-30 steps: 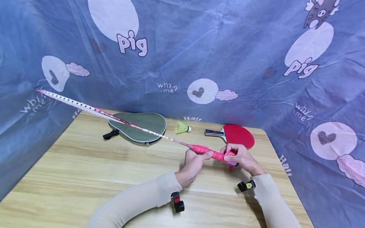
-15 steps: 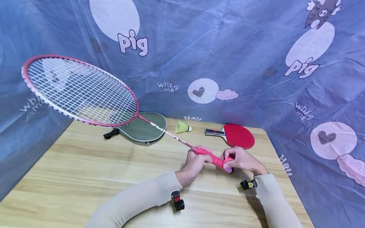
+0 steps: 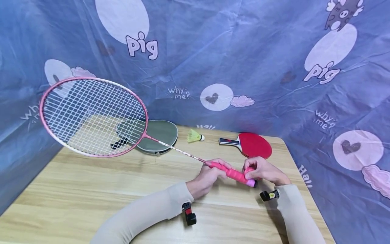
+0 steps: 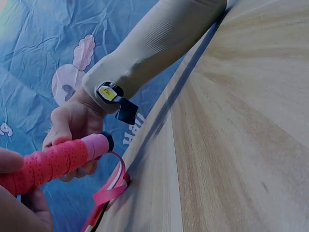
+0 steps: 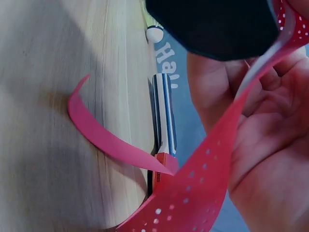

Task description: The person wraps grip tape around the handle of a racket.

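Note:
A badminton racket (image 3: 182, 151) is held off the table, its strung head up at the left. My left hand (image 3: 204, 179) grips the upper part of its handle, which is wrapped in pink perforated grip tape (image 4: 49, 163). At the butt, a lilac band (image 4: 96, 146) and a black end cap (image 4: 108, 140) show beyond the wrap. With thumb and fingers my right hand (image 3: 264, 170) pinches the tape close to that end. In the right wrist view a loose, twisting length of grip tape (image 5: 193, 186) hangs from the handle past my palm.
On the wooden table (image 3: 146, 200), a green racket case (image 3: 163, 134) lies behind the racket head. A yellow shuttlecock (image 3: 195, 136) lies at the back, and a red table tennis bat (image 3: 255, 145) to its right. Blue printed cloth (image 3: 259, 61) walls the table's back and sides.
The racket has rolled from edge-on to showing its strings, and its head has dipped lower since half a second ago. My right hand has shifted slightly right, still pinching the tape.

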The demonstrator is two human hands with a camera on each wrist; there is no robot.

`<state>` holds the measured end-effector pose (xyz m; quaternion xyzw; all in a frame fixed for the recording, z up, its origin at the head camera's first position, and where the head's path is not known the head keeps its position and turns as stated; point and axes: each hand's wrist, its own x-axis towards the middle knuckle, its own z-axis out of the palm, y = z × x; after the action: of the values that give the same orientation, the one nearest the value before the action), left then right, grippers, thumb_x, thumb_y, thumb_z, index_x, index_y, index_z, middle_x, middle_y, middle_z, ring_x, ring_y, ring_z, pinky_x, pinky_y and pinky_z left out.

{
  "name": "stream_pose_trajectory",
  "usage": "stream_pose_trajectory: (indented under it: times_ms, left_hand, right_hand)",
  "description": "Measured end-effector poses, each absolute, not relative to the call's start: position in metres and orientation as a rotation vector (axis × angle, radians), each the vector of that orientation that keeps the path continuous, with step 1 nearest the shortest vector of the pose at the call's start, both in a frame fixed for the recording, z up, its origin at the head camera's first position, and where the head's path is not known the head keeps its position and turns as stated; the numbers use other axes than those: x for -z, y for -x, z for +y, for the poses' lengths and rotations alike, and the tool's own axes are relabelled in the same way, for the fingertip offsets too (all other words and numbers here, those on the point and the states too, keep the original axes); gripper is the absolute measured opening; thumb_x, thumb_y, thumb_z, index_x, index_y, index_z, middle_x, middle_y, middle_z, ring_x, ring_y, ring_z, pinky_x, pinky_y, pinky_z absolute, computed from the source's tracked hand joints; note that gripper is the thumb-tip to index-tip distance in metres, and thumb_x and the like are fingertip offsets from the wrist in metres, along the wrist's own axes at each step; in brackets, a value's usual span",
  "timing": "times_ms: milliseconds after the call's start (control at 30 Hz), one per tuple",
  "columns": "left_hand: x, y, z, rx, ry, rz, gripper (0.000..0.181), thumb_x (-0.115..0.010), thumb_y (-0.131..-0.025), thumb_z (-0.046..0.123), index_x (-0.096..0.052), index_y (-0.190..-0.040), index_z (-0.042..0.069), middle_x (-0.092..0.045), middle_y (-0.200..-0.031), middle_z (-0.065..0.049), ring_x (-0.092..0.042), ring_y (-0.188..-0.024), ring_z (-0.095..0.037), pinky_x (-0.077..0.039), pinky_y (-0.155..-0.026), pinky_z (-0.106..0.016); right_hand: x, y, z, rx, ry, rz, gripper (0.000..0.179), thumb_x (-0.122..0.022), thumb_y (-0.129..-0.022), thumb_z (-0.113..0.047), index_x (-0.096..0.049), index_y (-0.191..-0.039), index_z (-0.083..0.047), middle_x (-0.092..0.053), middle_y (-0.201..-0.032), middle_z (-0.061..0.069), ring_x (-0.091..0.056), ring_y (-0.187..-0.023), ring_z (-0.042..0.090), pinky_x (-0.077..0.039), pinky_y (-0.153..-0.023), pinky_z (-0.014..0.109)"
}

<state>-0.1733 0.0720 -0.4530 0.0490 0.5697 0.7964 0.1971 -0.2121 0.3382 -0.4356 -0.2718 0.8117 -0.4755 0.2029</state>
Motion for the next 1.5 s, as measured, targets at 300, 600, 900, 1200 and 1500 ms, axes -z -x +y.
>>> stream_pose_trajectory:
  times_ms: [300,600,900,1200,1500]
  left_hand:
    - [0.452,0.179,0.07,-2.24,-0.257,1.494,0.041,-0.056,-0.06,-0.018,-0.07,-0.081,0.015,-0.075,-0.114,-0.013,-0.066,-0.109,-0.02,-0.042,-0.1,-0.031]
    - [0.453,0.182,0.073,-2.306,-0.135,1.552,0.058,-0.056,-0.066,-0.017,-0.071,-0.116,0.007,-0.074,-0.124,-0.007,-0.066,-0.113,-0.013,-0.049,-0.089,-0.025]
    - [0.448,0.178,0.072,-2.331,0.038,1.684,0.021,-0.075,-0.086,0.017,-0.074,-0.104,0.006,-0.076,-0.097,-0.003,-0.069,-0.087,-0.009,-0.059,-0.093,-0.039]
    - [0.452,0.176,0.073,-2.32,0.08,1.771,0.027,-0.081,-0.074,0.011,-0.075,-0.1,0.012,-0.074,-0.102,-0.002,-0.064,-0.094,-0.014,-0.047,-0.096,-0.031]
    - [0.451,0.178,0.073,-2.347,0.014,1.66,0.037,-0.076,-0.064,-0.002,-0.074,-0.101,0.002,-0.074,-0.102,-0.005,-0.061,-0.095,-0.015,-0.041,-0.093,-0.03]
  right_hand:
    - [0.442,0.214,0.34,1.459,0.803,2.095,0.01,-0.066,-0.089,0.0,-0.057,-0.085,0.001,-0.07,-0.086,-0.005,-0.058,-0.07,0.002,-0.045,-0.047,0.025]
    - [0.447,0.211,0.332,1.629,0.735,2.05,0.019,-0.063,-0.09,0.004,-0.046,-0.082,-0.001,-0.077,-0.104,0.002,-0.069,-0.086,0.011,-0.058,-0.064,0.025]
    - [0.439,0.205,0.316,1.486,0.552,2.356,0.025,-0.075,-0.086,-0.01,-0.052,-0.08,-0.003,-0.075,-0.106,0.001,-0.069,-0.08,0.02,-0.053,-0.051,0.034]
    - [0.435,0.204,0.317,1.447,0.605,2.363,0.023,-0.074,-0.085,-0.013,-0.055,-0.077,-0.003,-0.072,-0.108,0.012,-0.068,-0.088,0.025,-0.055,-0.055,0.036]
    - [0.433,0.207,0.329,1.449,0.693,2.246,0.02,-0.07,-0.089,-0.004,-0.054,-0.079,0.0,-0.073,-0.097,0.009,-0.068,-0.074,0.018,-0.057,-0.06,0.033]
